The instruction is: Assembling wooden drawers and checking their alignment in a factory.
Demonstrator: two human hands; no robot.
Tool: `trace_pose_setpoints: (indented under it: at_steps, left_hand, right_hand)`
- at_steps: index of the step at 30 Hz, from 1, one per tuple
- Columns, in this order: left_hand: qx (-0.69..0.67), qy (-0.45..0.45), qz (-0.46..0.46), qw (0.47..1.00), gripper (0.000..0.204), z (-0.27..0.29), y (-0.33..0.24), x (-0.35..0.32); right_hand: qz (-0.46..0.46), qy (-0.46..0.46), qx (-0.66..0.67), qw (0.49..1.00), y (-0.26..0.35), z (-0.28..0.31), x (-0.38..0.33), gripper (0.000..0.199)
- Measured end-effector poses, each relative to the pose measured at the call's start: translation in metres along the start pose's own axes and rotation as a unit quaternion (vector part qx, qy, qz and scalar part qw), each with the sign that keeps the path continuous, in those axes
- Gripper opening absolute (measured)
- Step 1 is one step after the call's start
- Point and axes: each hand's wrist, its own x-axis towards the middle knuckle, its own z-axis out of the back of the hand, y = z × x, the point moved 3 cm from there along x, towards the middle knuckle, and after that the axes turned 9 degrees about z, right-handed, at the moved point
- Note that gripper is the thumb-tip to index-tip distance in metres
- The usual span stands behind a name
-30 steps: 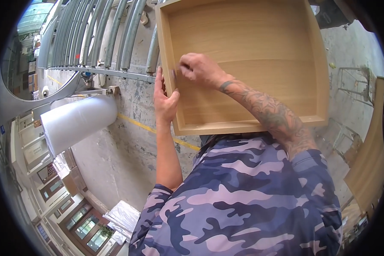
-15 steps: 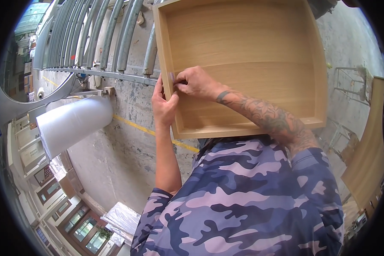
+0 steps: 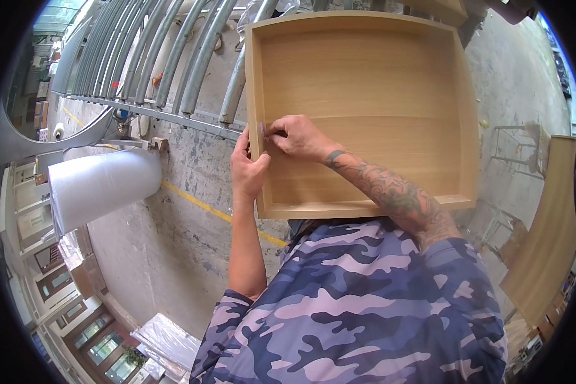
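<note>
A shallow light-wood drawer box (image 3: 365, 83) lies open side up in front of my body. My left hand (image 3: 248, 168) is wrapped on its left wall, with the thumb on the rim and the fingers on the outer side. Inside the box, my right hand (image 3: 299, 137) reaches across from the right and pinches at the inner face of that same wall. A small purplish spot (image 3: 262, 129) shows on the wall beside the pinching fingertips. Whatever the fingertips hold is too small to make out.
A conveyor of metal rollers (image 3: 173, 61) runs off to the far left. Left of me stands a roll of white foam wrap (image 3: 105, 185) on the concrete floor. A curved wooden panel (image 3: 544, 237) leans at the right, and another wooden piece (image 3: 438, 9) shows beyond the box.
The box and both hands sit slightly lower in view, and more of the box's far edge shows. The right hand stays pinched at the left wall; the left keeps its hold.
</note>
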Motion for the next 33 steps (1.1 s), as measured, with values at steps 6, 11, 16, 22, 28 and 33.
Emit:
trace_pose_setpoints:
  at_steps: [6,11,16,22,28,33]
  left_hand:
    - [0.005,-0.003,-0.008,1.000,0.073,-0.001,0.002,0.000]
    - [-0.021,0.005,-0.004,1.000,0.074,0.001,0.000,-0.001]
    - [-0.040,0.016,0.027,0.999,0.073,-0.002,-0.007,-0.005]
    - [-0.054,-0.017,-0.031,0.998,0.071,-0.003,-0.006,-0.006]
    - [0.284,-0.096,-0.291,0.908,0.056,0.003,-0.066,-0.028]
    - [0.198,-0.020,-0.238,0.951,0.027,0.012,-0.062,-0.052]
  right_hand:
    - [-0.007,-0.019,-0.029,0.999,0.009,-0.010,0.002,0.022]
    - [0.055,-0.065,-0.130,0.988,0.006,-0.013,0.004,0.016]
    - [0.032,-0.076,-0.142,0.986,0.000,0.007,0.003,0.015]
    - [-0.049,-0.109,-0.030,0.992,0.011,0.051,-0.007,0.014]
    - [-0.098,0.022,0.150,0.984,0.053,0.042,-0.025,0.018]
    - [-0.073,0.077,0.195,0.975,0.082,0.023,-0.036,0.015]
